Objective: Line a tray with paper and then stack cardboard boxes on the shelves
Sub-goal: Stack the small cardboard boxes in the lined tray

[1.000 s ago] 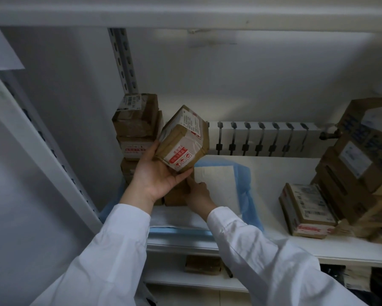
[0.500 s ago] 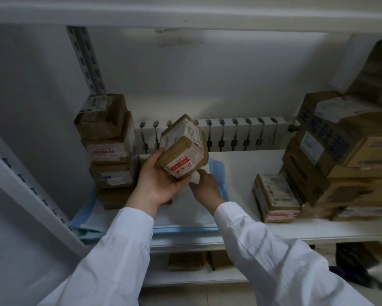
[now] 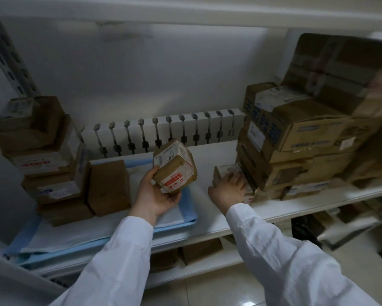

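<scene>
Right hand (image 3: 228, 188) has left the paper-lined tray (image 3: 193, 218) and now lies, fingers spread, on a flat box (image 3: 226, 170), probably the next pickup. Left hand (image 3: 157, 195) grips a small cardboard box (image 3: 174, 166), tilted, taped and red-labelled, above the tray. Stacked boxes (image 3: 48, 155) stand to its left.

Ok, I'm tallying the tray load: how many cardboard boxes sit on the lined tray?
5. Four are stacked at the tray's left end: top box, second box, third box, bottom box. A fifth box lies beside the stack. More may hide behind.
</scene>
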A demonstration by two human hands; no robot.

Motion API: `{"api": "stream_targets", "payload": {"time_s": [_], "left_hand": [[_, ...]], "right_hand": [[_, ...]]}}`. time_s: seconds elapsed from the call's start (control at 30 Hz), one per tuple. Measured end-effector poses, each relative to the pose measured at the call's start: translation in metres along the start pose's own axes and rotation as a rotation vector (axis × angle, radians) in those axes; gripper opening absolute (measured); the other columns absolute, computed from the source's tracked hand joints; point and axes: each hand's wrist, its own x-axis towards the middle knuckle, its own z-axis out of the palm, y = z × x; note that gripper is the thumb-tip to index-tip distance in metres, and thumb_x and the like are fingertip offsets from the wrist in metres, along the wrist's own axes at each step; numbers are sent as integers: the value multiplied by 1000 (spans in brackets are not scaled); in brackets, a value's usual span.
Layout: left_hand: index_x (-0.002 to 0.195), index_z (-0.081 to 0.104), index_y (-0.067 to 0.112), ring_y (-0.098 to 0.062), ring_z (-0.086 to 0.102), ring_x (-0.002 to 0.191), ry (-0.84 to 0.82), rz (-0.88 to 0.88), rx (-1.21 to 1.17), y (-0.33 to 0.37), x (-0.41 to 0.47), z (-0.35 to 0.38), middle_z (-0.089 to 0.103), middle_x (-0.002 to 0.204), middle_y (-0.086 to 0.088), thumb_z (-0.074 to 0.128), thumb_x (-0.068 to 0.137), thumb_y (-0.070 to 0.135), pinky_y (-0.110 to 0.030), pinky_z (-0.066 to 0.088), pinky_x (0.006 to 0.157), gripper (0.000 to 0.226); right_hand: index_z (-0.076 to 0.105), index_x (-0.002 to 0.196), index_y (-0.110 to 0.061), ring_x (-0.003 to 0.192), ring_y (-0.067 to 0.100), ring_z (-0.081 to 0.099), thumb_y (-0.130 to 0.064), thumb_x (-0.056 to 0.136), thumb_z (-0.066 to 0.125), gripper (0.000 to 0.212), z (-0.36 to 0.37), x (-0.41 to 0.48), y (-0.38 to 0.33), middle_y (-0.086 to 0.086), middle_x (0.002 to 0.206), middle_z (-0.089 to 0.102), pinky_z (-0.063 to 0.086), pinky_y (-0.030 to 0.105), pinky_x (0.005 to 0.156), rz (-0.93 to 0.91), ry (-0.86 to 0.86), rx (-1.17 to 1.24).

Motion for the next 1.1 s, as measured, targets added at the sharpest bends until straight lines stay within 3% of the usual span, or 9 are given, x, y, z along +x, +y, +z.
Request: {"api": "stream_targets", "payload": {"time_s": [0.13, 0.27, 0.4, 0.53, 0.7, 0.83, 0.9, 1.0, 1.1], "left_hand": [[123, 59, 19, -27, 56, 112, 30, -22, -13, -11, 5, 8, 64, 113, -10, 53, 85, 49, -34, 46, 89, 48], [122, 59, 21, -27, 57, 106, 50, -34, -7, -16, 9, 8, 64, 110, -10, 54, 84, 49, -33, 47, 82, 48], [119, 59, 20, -28, 57, 105, 68, -39, 2, -18, 9, 7, 64, 110, -11, 58, 82, 47, -34, 48, 77, 45], [115, 59, 19, -29, 57, 102, 87, -30, 75, -18, 6, 5, 62, 109, -13, 64, 81, 37, -34, 49, 71, 39], [104, 59, 16, -31, 54, 107, 122, 7, 158, -13, 2, 1, 60, 109, -15, 70, 79, 19, -42, 41, 100, 28], [108, 58, 8, -24, 60, 91, 90, 111, 88, -9, -4, 4, 64, 100, -13, 65, 82, 3, -34, 50, 75, 27], [109, 57, 7, -20, 60, 87, 90, 183, 62, -7, -5, 3, 64, 97, -9, 62, 83, -1, -28, 49, 72, 28], [102, 60, 8, -21, 61, 96, 46, 253, 5, -2, -9, -3, 65, 102, -10, 61, 83, -1, -27, 51, 76, 20], [114, 59, 12, -28, 58, 110, -46, 305, -166, 5, -15, -15, 64, 115, -13, 59, 86, 8, -35, 49, 94, 28]], "right_hand": [[12, 149, -19, 144, 37, -1, -41, 87, 51, 77, -1, 0, 18, 16, 157, -5, 8, 48, 118, -19, -80, -25], [29, 140, -36, 143, 41, -3, -50, 83, 52, 63, -2, 3, 22, 13, 157, -4, 5, 56, 113, -109, -74, -56], [29, 140, -38, 141, 39, 4, -47, 83, 54, 64, -7, 5, 24, 11, 155, 2, 10, 55, 112, -112, -79, -31], [17, 145, -28, 136, 41, 18, -43, 78, 62, 81, -2, 6, 26, 19, 148, 17, 16, 48, 112, -57, -33, 10], [20, 143, -21, 130, 41, 28, -44, 75, 68, 86, -8, 4, 24, 21, 142, 26, 21, 46, 111, -82, 53, 83], [23, 143, -22, 129, 39, 31, -40, 73, 71, 87, -13, 6, 12, 17, 141, 29, 26, 45, 109, -168, 139, 282], [25, 142, -23, 129, 35, 33, -37, 70, 74, 88, -13, 7, 5, 14, 141, 28, 32, 44, 109, -221, 157, 448], [28, 139, -23, 122, 28, 40, -34, 68, 76, 87, -11, 7, -2, 9, 136, 31, 41, 44, 103, -236, 164, 713], [32, 139, -21, 116, 18, 48, -36, 77, 73, 77, -8, 6, -10, 1, 131, 42, 47, 37, 96, -217, 48, 1020]]}}
